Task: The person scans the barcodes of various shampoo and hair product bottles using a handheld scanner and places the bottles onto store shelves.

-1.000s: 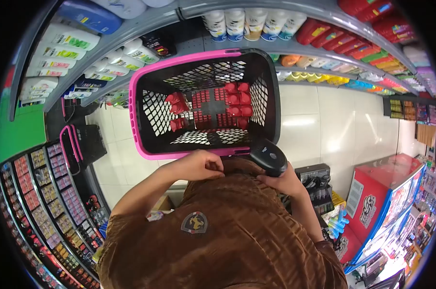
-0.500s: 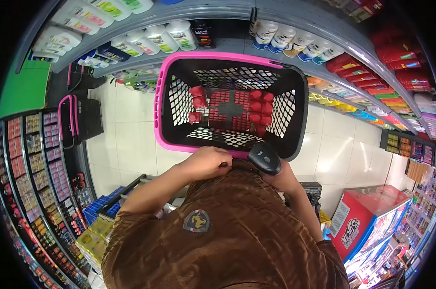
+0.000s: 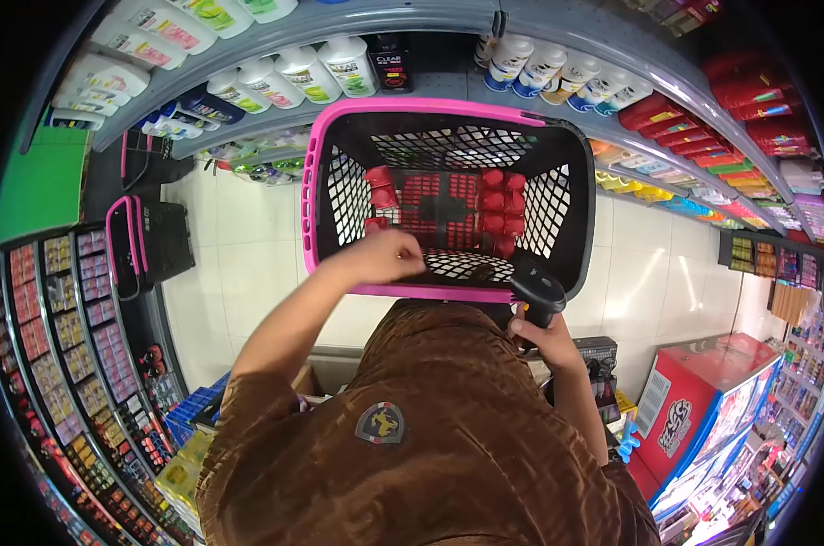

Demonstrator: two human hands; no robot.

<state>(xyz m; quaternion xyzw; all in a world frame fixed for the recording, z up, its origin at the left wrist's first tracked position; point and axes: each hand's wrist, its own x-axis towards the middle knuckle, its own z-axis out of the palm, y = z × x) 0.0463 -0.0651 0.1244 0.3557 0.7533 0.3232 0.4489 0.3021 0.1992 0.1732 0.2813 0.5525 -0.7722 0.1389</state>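
One scanner [image 3: 537,285] is in your right hand [image 3: 550,341], by the basket [image 3: 412,106]; your left hand [image 3: 389,258], apart and curled, contents unclear, has moved from your shirt towards the red items [image 3: 492,200] inside

The black basket [image 3: 448,107] bears red containers [image 3: 492,200] on its bottom, grouped near its two ends.
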